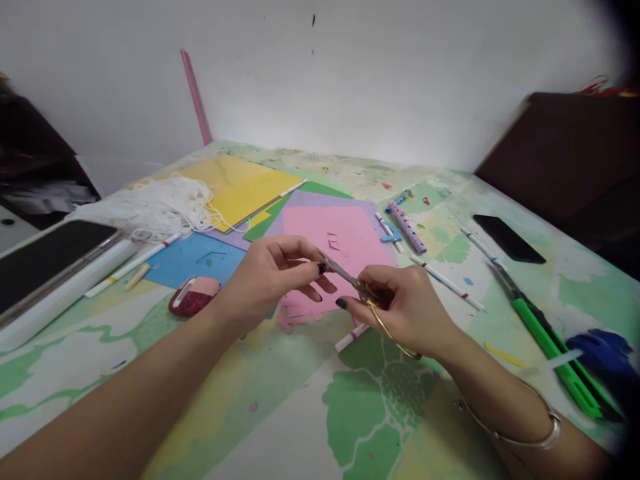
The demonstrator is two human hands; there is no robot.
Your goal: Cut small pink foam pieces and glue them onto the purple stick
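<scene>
My right hand (405,303) is closed round gold-handled scissors (345,272), whose blades point up and left toward my other hand. My left hand (287,270) has its thumb and index finger pinched at the blade tips; anything between them is too small to make out. Below and behind both hands lies a pink sheet (325,223) with small cut pink pieces (334,244) on it. More pink scraps (295,319) rest at its near edge. A marker (350,338) lies just under the scissors.
Yellow sheets (250,190), white string (170,203), a blue sheet (200,257) and a maroon case (194,295) are on the left. A green cutter (545,340), a dark phone (507,238) and markers (447,281) lie right. A large device (50,257) sits far left.
</scene>
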